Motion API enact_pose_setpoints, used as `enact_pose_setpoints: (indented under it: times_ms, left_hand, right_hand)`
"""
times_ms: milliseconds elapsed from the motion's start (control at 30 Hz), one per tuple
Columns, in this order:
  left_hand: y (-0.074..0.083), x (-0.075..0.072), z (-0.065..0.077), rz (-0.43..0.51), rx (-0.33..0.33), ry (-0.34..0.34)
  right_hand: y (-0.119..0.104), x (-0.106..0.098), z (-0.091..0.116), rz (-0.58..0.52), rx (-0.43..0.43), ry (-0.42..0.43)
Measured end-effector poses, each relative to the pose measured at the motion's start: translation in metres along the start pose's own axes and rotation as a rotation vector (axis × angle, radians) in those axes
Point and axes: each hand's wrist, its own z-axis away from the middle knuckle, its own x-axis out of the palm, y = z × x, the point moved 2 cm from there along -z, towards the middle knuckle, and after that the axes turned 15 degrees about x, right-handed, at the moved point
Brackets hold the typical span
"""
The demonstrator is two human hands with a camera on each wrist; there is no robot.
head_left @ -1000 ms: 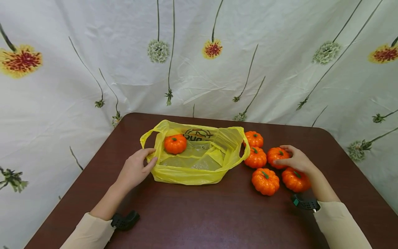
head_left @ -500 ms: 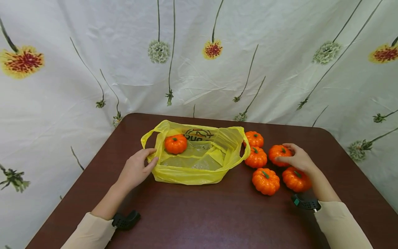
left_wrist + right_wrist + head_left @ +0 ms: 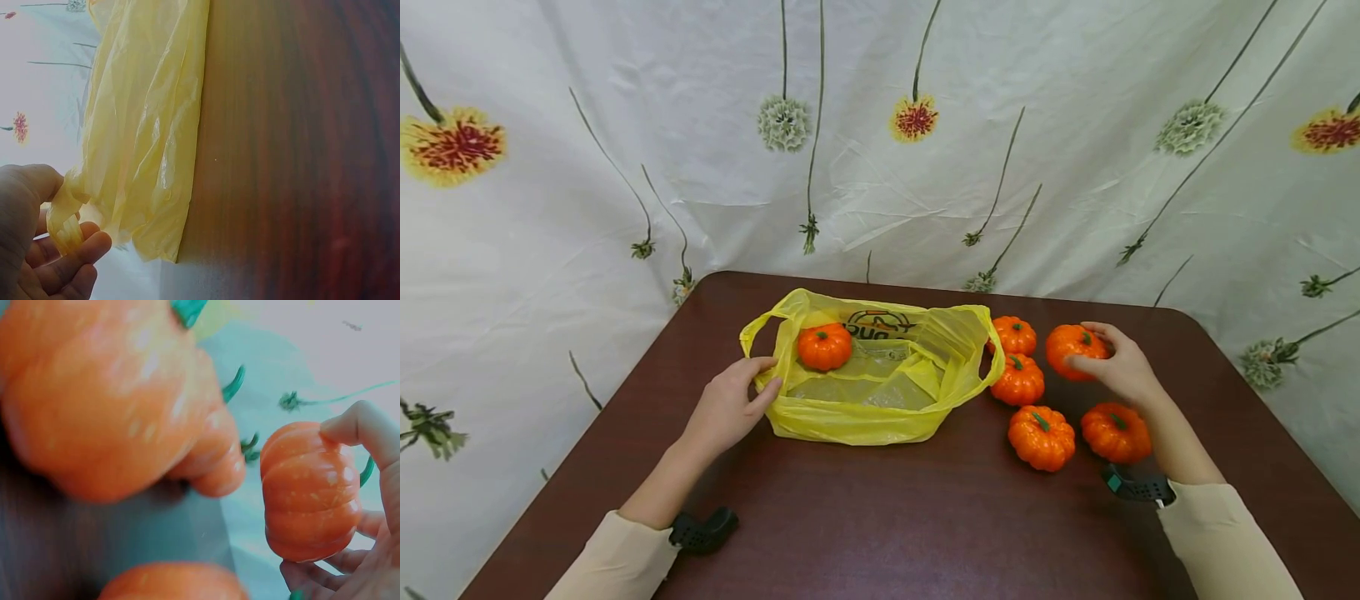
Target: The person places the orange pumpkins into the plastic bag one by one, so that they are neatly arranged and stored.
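A yellow plastic bag (image 3: 850,427) lies with its mouth spread wide on the table, and one small orange pumpkin (image 3: 824,347) sits inside at its left. My left hand (image 3: 730,404) holds the bag's left handle; in the left wrist view the handle loop (image 3: 64,219) runs between thumb and curled fingers. On the right, my right hand (image 3: 1122,367) grips another pumpkin (image 3: 1070,352) between thumb and fingers. In the right wrist view that held pumpkin (image 3: 309,494) shows raised, its green stem toward the palm.
Several more pumpkins stand right of the bag: a back one (image 3: 1015,336), one just before it (image 3: 1018,380), a front one (image 3: 1041,438) and one near my right wrist (image 3: 1116,433). The dark brown table (image 3: 880,508) ends at a flowered cloth (image 3: 865,167) behind.
My right hand has lifted its pumpkin upward, away from the pumpkin near the wrist. The left hand and the bag have stayed in place.
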Motion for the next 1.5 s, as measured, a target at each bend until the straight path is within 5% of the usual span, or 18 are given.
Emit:
enact_pose_setpoints:
  times_ms: [800,1500]
  left_hand:
    - [-0.002,0.001,0.000,0.000,0.006,-0.001]
    - [0.000,0.000,0.002,-0.006,0.029,0.012]
  right_hand:
    - [-0.075,0.014,0.009,-0.113,-0.109,-0.046]
    - [-0.148,0.054,0.011,-0.160,-0.249,-0.149]
